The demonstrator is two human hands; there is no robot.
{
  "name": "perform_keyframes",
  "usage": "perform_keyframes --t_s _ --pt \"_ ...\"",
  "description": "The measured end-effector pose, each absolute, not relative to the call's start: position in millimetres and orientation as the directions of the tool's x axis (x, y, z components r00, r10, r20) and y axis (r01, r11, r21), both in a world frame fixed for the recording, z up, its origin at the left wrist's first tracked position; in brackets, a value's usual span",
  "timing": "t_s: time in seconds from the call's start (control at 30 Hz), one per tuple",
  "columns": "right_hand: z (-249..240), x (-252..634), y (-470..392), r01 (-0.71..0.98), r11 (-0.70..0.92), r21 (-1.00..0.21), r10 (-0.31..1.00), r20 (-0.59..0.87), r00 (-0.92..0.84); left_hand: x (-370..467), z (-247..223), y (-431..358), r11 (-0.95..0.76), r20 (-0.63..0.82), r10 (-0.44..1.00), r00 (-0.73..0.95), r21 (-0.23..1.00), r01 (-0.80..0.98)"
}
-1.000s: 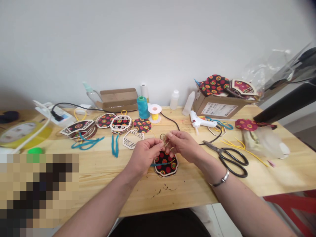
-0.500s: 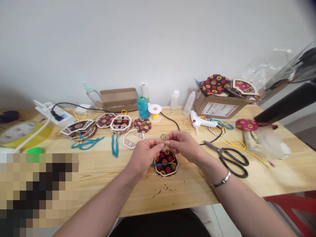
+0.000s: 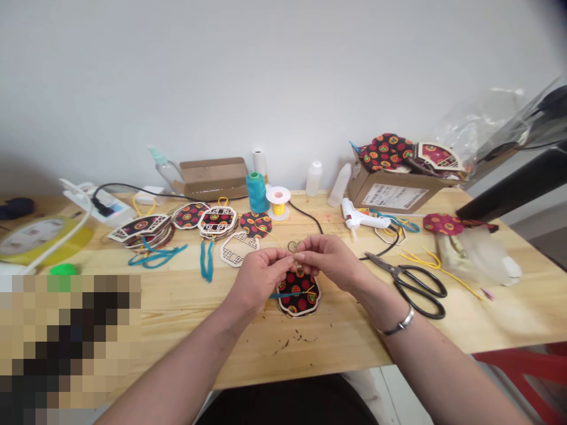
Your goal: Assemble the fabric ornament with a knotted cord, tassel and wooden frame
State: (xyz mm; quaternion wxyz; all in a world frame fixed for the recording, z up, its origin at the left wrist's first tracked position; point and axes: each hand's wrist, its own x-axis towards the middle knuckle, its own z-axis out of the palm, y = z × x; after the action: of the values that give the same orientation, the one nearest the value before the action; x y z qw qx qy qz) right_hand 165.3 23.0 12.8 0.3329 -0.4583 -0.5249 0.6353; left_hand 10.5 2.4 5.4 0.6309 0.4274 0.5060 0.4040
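My left hand (image 3: pixel 264 273) and my right hand (image 3: pixel 325 260) meet fingertip to fingertip, both pinched on a thin yellow cord (image 3: pixel 293 245). A small loop of it stands up above the fingers; the part inside the pinch is hidden. Just beneath my hands lies a fabric ornament (image 3: pixel 297 301), black with red and yellow circles and a pale wooden rim. A teal cord (image 3: pixel 286 294) crosses its front, with a bit of yellow at its right end. The ornament's top edge is partly covered by my fingers.
A yellow cord spool (image 3: pixel 279 208) and a teal thread cone (image 3: pixel 256 195) stand behind. Black scissors (image 3: pixel 419 289) and a white glue gun (image 3: pixel 361 217) lie right. Finished ornaments (image 3: pixel 217 222) and a bare wooden frame (image 3: pixel 238 250) are left. A cardboard box (image 3: pixel 390 192) stands back right.
The cord loop above my fingers has shifted slightly. My hands stay pinched together in nearly the same place.
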Motion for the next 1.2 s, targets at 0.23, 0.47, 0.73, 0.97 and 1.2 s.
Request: perform_keyframes --t_s 0.23,0.47,0.73,0.97,1.2 --pt "10.6 165.3 23.8 0.048 -0.204 -0.978 0.919 -0.208 -0.335 10.5 6.2 1.7 0.289 -0.275 0.946 0.170 0.955 -0.068" --pt "9.4 166.6 23.3 0.095 -0.138 -0.986 0.918 -0.163 -0.362 11.2 3.4 1.6 0.283 -0.269 0.948 0.173 0.957 -0.061" --pt "10.3 168.7 25.5 0.174 -0.070 -0.982 0.951 -0.118 -0.286 6.2 8.0 5.1 0.239 -0.241 0.964 0.110 0.971 0.028" --pt "4.5 168.3 28.8 0.279 0.019 -0.960 0.982 -0.034 -0.183 6.3 12.9 3.7 0.160 -0.165 0.986 0.018 0.973 0.166" --pt "2.0 165.3 28.9 0.156 -0.036 -0.987 0.987 -0.060 -0.148 8.2 6.2 -0.6 -0.097 0.100 0.995 0.007 0.943 0.319"
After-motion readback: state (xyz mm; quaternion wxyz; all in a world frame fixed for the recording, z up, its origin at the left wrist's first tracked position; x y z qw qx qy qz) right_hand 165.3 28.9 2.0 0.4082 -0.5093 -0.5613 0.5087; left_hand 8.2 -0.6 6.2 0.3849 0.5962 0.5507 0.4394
